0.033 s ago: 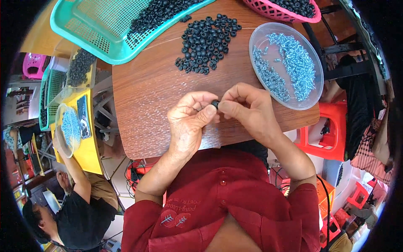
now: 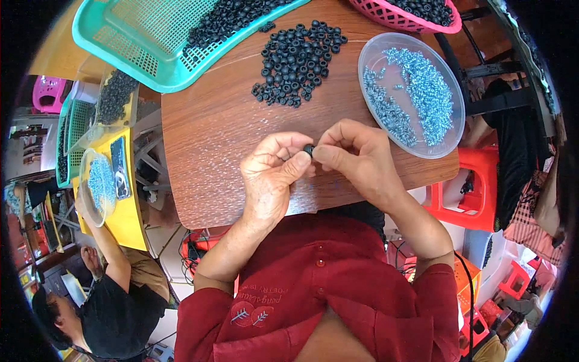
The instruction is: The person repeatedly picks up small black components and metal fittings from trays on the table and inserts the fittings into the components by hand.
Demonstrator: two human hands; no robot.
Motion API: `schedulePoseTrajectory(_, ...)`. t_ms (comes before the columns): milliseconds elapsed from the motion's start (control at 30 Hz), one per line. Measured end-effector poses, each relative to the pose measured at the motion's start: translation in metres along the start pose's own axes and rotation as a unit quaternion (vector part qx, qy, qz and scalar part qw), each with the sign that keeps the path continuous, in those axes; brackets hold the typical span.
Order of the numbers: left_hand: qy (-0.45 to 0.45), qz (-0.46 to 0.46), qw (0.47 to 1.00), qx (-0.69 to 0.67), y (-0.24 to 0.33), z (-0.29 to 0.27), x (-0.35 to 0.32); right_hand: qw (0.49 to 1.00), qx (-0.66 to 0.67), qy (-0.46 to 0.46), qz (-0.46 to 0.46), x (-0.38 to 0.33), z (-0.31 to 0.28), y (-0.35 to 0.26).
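Over the bench (image 2: 211, 145), pinches black bead (image 2: 309, 148) in left grip (image 2: 267, 178) against closed right grip (image 2: 363, 160).
Seems light, stiff; hold by sides.

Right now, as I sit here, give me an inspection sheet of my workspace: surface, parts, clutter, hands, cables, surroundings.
Surface: brown wood-grain table, with glare toward the near edge.
Parts: loose black pieces piled together; round clear tray on the right, holding small bluish parts.
Clutter: teal mesh basket at far left, pink basket at far right, both holding black pieces.
Hands: left hand pinches one small black piece; right hand meets it, its grip unclear.
Cables: black cord at right; tangle below the table's left side.
Surroundings: co-worker at left; red stool at right.
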State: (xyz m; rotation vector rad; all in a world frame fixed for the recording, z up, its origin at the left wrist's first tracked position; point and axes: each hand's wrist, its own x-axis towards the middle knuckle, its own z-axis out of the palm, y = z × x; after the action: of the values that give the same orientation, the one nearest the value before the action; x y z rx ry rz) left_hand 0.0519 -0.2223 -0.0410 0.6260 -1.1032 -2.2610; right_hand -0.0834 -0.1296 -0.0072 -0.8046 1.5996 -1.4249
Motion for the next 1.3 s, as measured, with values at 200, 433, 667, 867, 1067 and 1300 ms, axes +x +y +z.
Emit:
schedulePoseTrajectory(200, 0.006, 0.002, 0.999, 0.046, 0.003, -0.006, -0.003, 0.996, 0.084, -0.012, 0.041, 0.005, 0.003, 0.008)
schedulePoseTrajectory(433, 0.019, 0.000, 0.999, 0.045, 0.007, -0.022, -0.001, 0.870, -0.365, 0.140, -0.299, 0.048, 0.003, 0.034)
schedulePoseTrajectory(667, 0.038, -0.021, 0.998, 0.042, 0.007, -0.031, 0.001, 0.822, -0.449, 0.172, -0.304, 0.077, 0.013, 0.045)
schedulePoseTrajectory(867, 0.050, -0.030, 0.998, 0.032, 0.005, -0.033, 0.002, 0.800, -0.488, 0.123, -0.326, 0.081, 0.022, 0.044)
schedulePoseTrajectory(1067, 0.050, -0.028, 0.998, 0.034, 0.005, -0.034, 0.002, 0.760, -0.514, 0.109, -0.382, 0.084, 0.026, 0.045)
schedulePoseTrajectory(1300, 0.053, -0.038, 0.998, 0.020, 0.004, -0.035, 0.003, 0.868, -0.360, 0.116, -0.320, 0.063, 0.012, 0.036)
